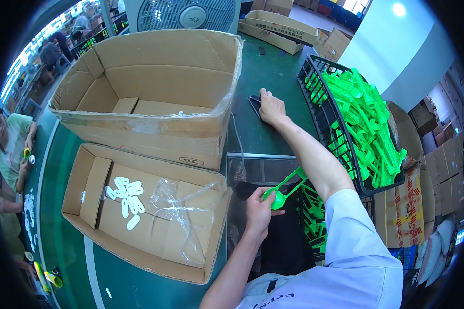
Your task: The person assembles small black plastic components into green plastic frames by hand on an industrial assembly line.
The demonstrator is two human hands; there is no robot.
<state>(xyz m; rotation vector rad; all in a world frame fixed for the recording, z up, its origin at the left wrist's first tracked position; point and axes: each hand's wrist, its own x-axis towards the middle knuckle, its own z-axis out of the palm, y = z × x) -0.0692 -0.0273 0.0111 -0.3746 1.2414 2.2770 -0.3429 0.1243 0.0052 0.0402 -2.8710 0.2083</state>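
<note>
A bright green plastic part (279, 199) with a rounded cup end and a long open frame is gripped in my left hand (258, 212), above my lap. My right arm reaches forward over the green table. There my right hand (271, 108) is closed at the edge of a flat black object (254, 104), whose kind I cannot make out. To the right of that arm stands a black plastic crate (340, 121) heaped with similar green parts (363, 121). More green parts (313, 216) show lower down, partly hidden behind my right arm.
A large open cardboard box (154, 131) stands left of my right hand. Nearer, a shallow carton (149, 252) holds several white oval pieces (126, 193) and clear plastic wrap (183, 219). A fan (191, 15) is at the back. Another person (15, 144) works across the belt.
</note>
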